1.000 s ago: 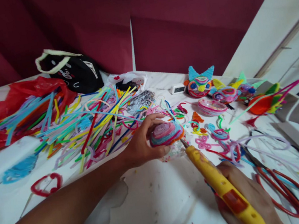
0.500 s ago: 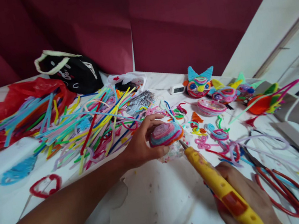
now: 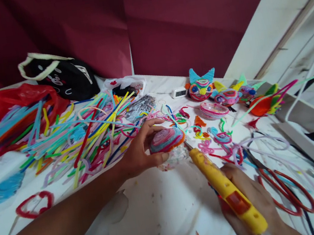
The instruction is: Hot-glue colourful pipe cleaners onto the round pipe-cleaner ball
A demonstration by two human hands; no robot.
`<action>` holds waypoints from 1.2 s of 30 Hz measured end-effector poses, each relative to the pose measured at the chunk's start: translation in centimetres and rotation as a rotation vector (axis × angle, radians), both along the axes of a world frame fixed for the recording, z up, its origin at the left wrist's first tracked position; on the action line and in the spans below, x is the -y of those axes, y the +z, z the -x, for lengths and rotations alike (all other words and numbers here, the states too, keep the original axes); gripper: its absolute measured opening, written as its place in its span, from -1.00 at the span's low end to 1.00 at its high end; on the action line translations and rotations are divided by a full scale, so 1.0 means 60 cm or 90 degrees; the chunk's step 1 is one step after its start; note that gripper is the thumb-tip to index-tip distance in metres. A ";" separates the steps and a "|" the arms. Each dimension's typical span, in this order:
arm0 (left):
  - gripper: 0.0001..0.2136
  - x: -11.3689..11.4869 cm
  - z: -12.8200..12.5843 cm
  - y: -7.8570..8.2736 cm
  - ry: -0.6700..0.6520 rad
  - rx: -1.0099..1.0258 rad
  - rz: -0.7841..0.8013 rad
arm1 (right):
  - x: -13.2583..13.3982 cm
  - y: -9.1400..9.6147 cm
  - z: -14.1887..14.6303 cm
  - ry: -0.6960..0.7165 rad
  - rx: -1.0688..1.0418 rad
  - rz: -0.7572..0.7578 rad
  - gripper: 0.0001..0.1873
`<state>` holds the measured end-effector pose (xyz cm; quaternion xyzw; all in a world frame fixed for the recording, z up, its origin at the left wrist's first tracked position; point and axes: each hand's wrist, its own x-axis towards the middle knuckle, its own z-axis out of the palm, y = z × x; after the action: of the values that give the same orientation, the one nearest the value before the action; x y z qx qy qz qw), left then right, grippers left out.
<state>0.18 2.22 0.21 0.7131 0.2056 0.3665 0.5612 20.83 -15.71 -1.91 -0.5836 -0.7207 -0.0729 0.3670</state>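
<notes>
Near the middle of the head view, my left hand [image 3: 147, 151] grips a dome [image 3: 166, 139] wound with pink, blue and orange pipe cleaners. Below the dome shows a clear, speckled lower part [image 3: 174, 158], partly hidden by my thumb. My right hand [image 3: 247, 190] is wrapped round a yellow hot glue gun [image 3: 221, 185]. Its metal tip is at the dome's right edge, by the orange rim; whether it touches I cannot tell. To the right of my right hand lie scissors with red handles [image 3: 286, 190].
A heap of coloured pipe cleaners [image 3: 87, 133] spreads across the left, beside a red plastic bag [image 3: 21, 96] and a black bag [image 3: 69, 82]. Finished-looking pipe-cleaner figures [image 3: 201, 86] stand at the back right, near a small white digital display [image 3: 179, 93]. A red heart shape [image 3: 35, 206] lies at left.
The whole view has shifted, so everything appears slightly further left. My left hand still grips the dome, and the glue gun's tip stays by its right edge.
</notes>
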 end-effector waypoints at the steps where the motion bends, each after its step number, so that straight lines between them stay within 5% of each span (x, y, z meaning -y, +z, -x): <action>1: -0.32 -0.002 0.000 0.001 -0.013 0.003 0.009 | 0.001 0.005 0.001 0.004 -0.018 0.014 -0.83; 5: -0.33 -0.013 0.001 0.004 0.006 0.027 0.046 | 0.001 0.015 0.005 0.018 -0.076 0.077 -0.85; 11: -0.39 -0.034 0.005 0.008 0.150 0.097 0.088 | -0.006 0.008 0.013 0.173 -0.024 0.182 -0.60; 17: -0.37 -0.033 0.007 0.014 0.195 0.101 0.066 | -0.024 -0.010 0.022 0.187 -0.057 0.352 -0.50; 25: -0.36 -0.031 0.008 0.019 0.217 0.085 0.003 | -0.032 0.001 0.015 0.201 -0.028 0.337 -0.61; 28: -0.36 -0.027 0.008 0.022 0.214 0.072 -0.009 | -0.052 0.023 -0.022 0.142 -0.021 0.268 -0.74; 31: -0.38 -0.024 0.007 0.025 0.206 0.073 -0.013 | -0.093 0.041 -0.081 -0.016 0.085 0.205 -0.73; 36: -0.39 -0.027 0.008 0.023 0.198 0.082 -0.018 | -0.163 0.041 -0.153 -0.143 0.143 0.224 -0.78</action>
<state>-0.32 3.83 1.59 0.6557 0.2722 0.4967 0.4993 30.00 -5.94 0.54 -0.7033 -0.6892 -0.0514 0.1666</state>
